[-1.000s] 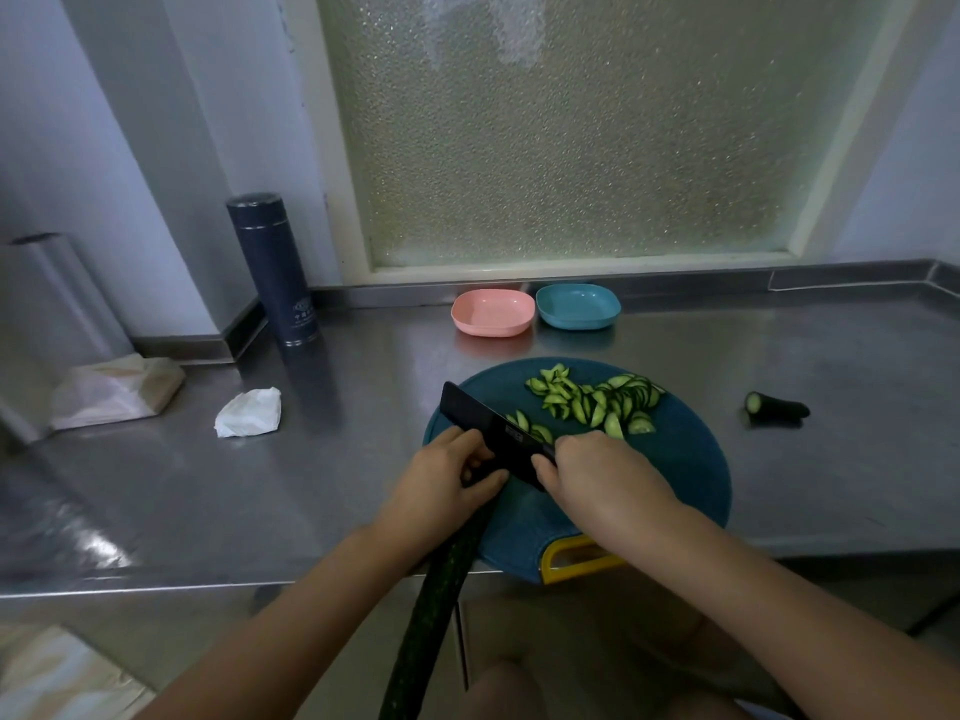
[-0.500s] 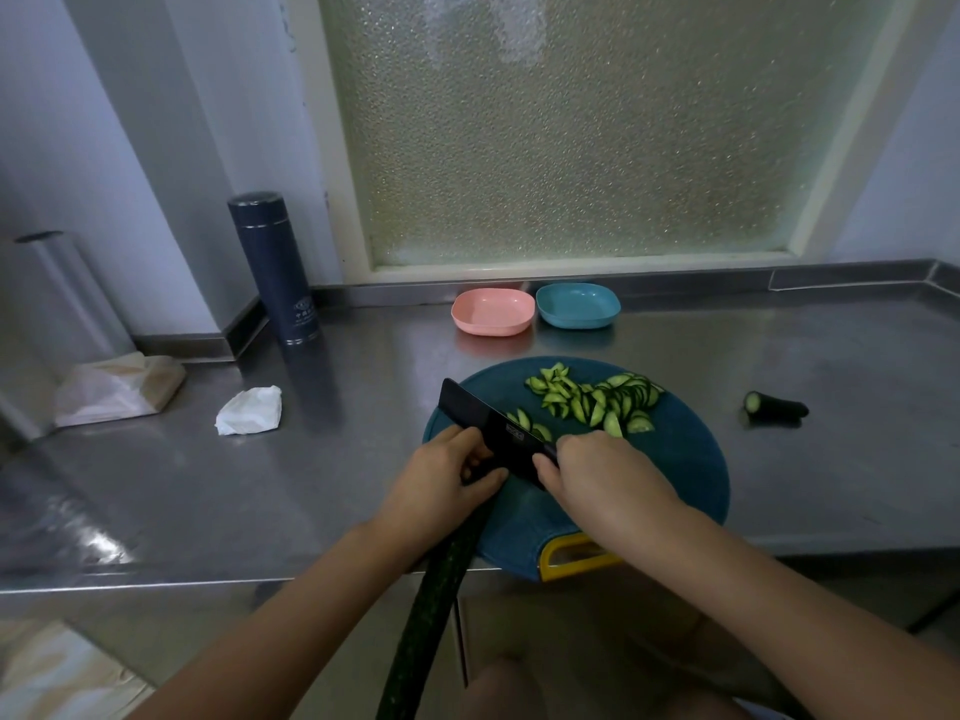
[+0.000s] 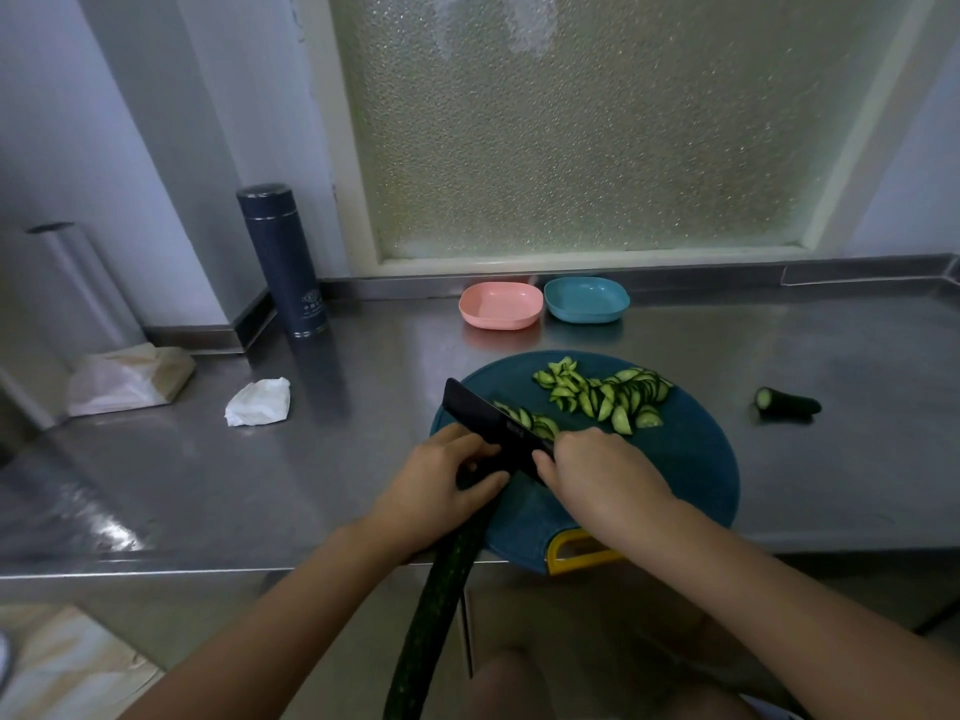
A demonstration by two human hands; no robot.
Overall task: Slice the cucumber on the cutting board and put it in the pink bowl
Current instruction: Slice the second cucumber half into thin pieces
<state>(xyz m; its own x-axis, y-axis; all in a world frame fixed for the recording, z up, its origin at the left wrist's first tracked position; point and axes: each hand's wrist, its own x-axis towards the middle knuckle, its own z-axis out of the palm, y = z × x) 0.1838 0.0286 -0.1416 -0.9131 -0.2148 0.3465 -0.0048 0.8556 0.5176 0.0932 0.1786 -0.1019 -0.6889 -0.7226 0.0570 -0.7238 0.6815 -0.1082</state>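
Note:
A long dark green cucumber (image 3: 436,605) lies across the near left edge of the round blue cutting board (image 3: 691,459) and hangs over the counter's front edge. My left hand (image 3: 436,485) presses down on its cut end. My right hand (image 3: 597,475) grips a black knife (image 3: 488,420), whose blade stands against the cucumber just beyond my left fingers. Several cut slices (image 3: 608,394) lie heaped on the board's far side, with a few more beside the blade. The pink bowl (image 3: 501,305) sits empty behind the board.
A blue bowl (image 3: 587,299) stands right of the pink one. A cucumber end piece (image 3: 787,404) lies on the steel counter (image 3: 260,475) to the right. A dark flask (image 3: 283,259), a crumpled tissue (image 3: 258,402) and a bag (image 3: 130,376) are at the left.
Almost nothing differs: both hands and the knife stay in the same place on the cucumber, with only a slight shift of the blade.

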